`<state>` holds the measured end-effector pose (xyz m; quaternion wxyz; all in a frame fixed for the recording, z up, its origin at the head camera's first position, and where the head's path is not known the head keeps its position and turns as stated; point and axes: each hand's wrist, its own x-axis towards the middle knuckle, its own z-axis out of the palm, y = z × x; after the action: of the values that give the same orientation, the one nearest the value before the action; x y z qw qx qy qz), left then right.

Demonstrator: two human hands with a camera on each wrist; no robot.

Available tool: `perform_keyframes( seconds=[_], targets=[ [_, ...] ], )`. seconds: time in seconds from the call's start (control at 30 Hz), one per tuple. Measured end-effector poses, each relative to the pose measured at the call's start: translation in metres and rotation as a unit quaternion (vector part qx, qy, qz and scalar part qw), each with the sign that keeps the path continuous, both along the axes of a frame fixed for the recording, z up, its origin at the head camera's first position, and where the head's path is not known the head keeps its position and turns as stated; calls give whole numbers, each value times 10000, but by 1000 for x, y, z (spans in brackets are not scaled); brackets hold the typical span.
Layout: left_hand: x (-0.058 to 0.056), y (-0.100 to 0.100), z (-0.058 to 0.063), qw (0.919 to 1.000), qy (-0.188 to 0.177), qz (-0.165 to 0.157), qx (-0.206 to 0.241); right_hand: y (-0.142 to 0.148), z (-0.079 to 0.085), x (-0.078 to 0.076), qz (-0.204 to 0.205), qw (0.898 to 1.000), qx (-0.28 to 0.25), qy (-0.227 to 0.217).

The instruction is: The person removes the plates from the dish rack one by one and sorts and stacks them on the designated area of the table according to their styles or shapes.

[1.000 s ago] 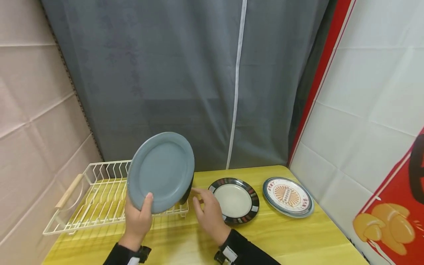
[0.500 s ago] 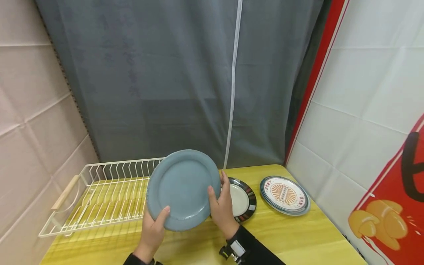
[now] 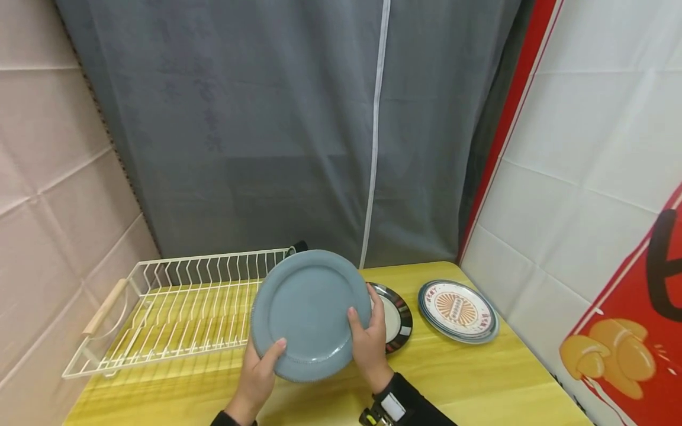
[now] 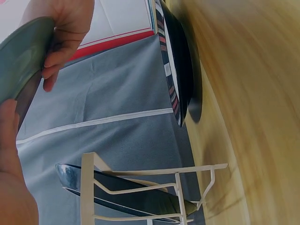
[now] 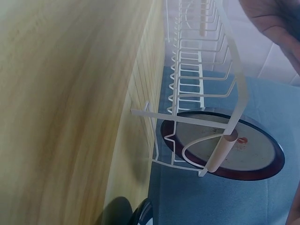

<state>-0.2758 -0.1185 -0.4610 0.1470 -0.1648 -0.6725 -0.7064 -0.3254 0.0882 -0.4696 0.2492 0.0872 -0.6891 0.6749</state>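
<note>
A round blue-grey plate [image 3: 311,313] is held up over the front of the table, its face tilted toward the head camera. My left hand [image 3: 259,374] grips its lower left edge, thumb on the face and fingers hidden behind. At the right edge my right hand [image 3: 369,343] holds it the same way. The left wrist view shows this plate [image 4: 21,56] edge-on between both hands. Left of the hands stands a white wire dish rack [image 3: 176,319]. A dark-rimmed plate [image 5: 258,150] stands in the rack's near end in the right wrist view, mostly hidden in the head view.
Behind my right hand lies a plate with a striped dark rim [image 3: 399,319], partly covered. Farther right is a stack of plates [image 3: 459,312], the top one printed with an orange sunburst. A grey curtain [image 3: 266,130] closes off the back of the yellow wood-grain table [image 3: 469,384].
The blue-grey plate has moved right and down, away from the rack. My right hand, free a second ago, has taken hold of its right edge; the left hand keeps its grip.
</note>
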Motion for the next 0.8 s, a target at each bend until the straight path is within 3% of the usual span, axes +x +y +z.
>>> perform_keyframes(
  seconds=[0.27,0.4,0.63,0.73,0.8],
  targets=[
    [-2,4,-2,9989,-439,-109,92,6,3,3,-88,9995,-302,67],
    [-5,6,2,9988,-352,-261,-203,11,11,5,-249,9981,-378,418],
    [-8,-3,3,9944,-27,-807,-680,21,22,6,-327,9930,-707,892],
    [-10,-8,0,9918,362,-488,-1122,30,26,2,-336,9903,-1036,864],
    [-11,-11,-2,9844,675,1,-1625,36,28,-1,-450,9882,-1237,784]
  ],
)
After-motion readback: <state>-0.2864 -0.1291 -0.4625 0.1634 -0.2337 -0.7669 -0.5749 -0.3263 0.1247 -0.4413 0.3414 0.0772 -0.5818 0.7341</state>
